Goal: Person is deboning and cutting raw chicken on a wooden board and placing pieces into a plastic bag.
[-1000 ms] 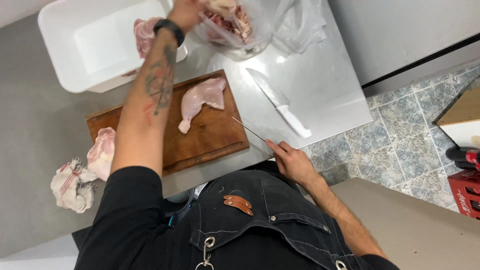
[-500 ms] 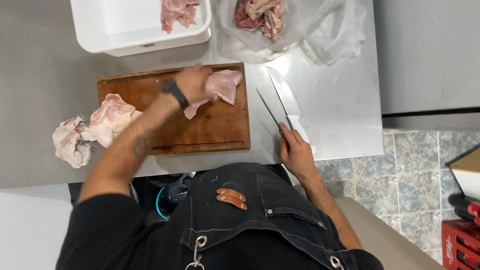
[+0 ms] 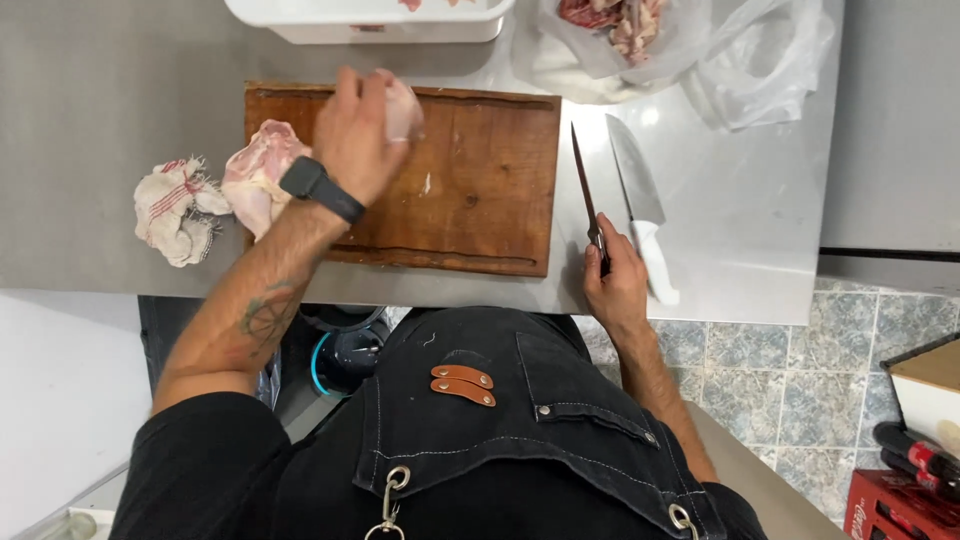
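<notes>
The head view looks straight down at a grey metal table [image 3: 120, 80]. Far left lies a crumpled white cloth with red stripes [image 3: 175, 208]. Just beside it sits a pale pink lump of raw meat [image 3: 255, 170], partly on the edge of the brown wooden board [image 3: 480, 190]. The left hand [image 3: 355, 135] is over the board's top left part, fingers curled around a pale chicken piece [image 3: 403, 108], holding it. A black watch [image 3: 320, 190] is on that wrist. Right of the board lies a thin dark knife [image 3: 585, 190]. The right hand [image 3: 615, 285] is wrapped around its handle at the table edge. Just beside it lies a wide knife with a white handle [image 3: 640, 210]. At the top are a white tub [image 3: 370, 18] and a clear bag of meat [image 3: 640, 35].
</notes>
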